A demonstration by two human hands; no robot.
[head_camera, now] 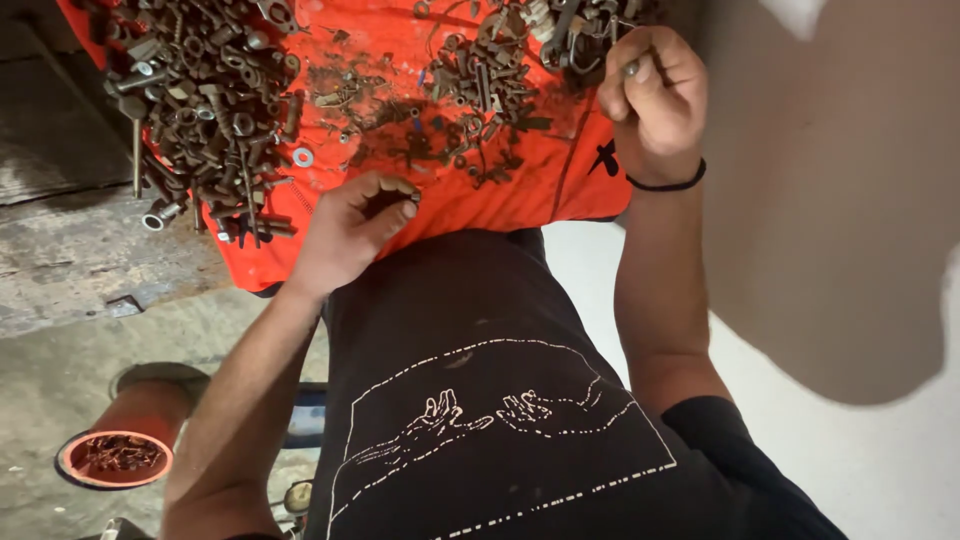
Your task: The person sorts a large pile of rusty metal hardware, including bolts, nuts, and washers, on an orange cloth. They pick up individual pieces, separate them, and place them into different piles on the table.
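Head view, looking down past a black t-shirt. Orange cloth spread across the upper frame, covered in rusty hardware: big pile of bolts and nuts upper left, smaller pile upper centre.

Left hand at the cloth's lower edge, centre-left, fingers curled narrow, pinching a small dark piece; can't tell what kind.

Right hand upper right, fist closed on a small metal piece poking out between fingers, right at the edge of the hardware. Black band on that wrist.

Red container with rusty bits inside sits lower left on the floor, well apart from the cloth.

Step in hand looks like sorting, picking pieces out of the piles. Next move probably calls for a firm pinch so the small parts don't slip.
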